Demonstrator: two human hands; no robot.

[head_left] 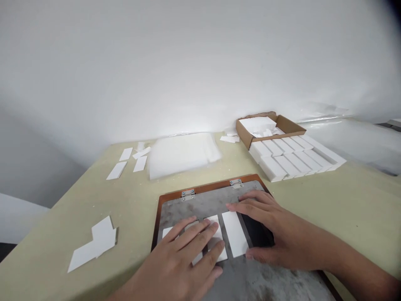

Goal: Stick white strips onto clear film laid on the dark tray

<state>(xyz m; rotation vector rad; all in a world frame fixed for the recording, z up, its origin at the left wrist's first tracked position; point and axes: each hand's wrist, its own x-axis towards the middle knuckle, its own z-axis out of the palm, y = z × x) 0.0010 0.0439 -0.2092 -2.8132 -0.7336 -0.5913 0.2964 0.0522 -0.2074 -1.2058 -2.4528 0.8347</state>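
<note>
A grey metal plate [216, 196] with rectangular cut-outs lies hinged on an orange-brown board [169, 195]. White rectangular cards sit in several of its openings. My left hand [184, 255] rests flat over them with its fingers spread, partly covering one white card [216, 228]. On the right, my right hand [275, 230] spans another white card [234, 234], its index finger at the far end and the thumb at the near corner. A dark opening [253, 230] shows beneath my right palm. Both hands hide part of the plate.
Loose white cards [97, 242] lie on the table at the left, with more cards [125, 154] further back. A stack of translucent sheets [181, 154] lies behind the plate. At the back right, a cardboard box [291, 125] stands by rows of white pieces [294, 161].
</note>
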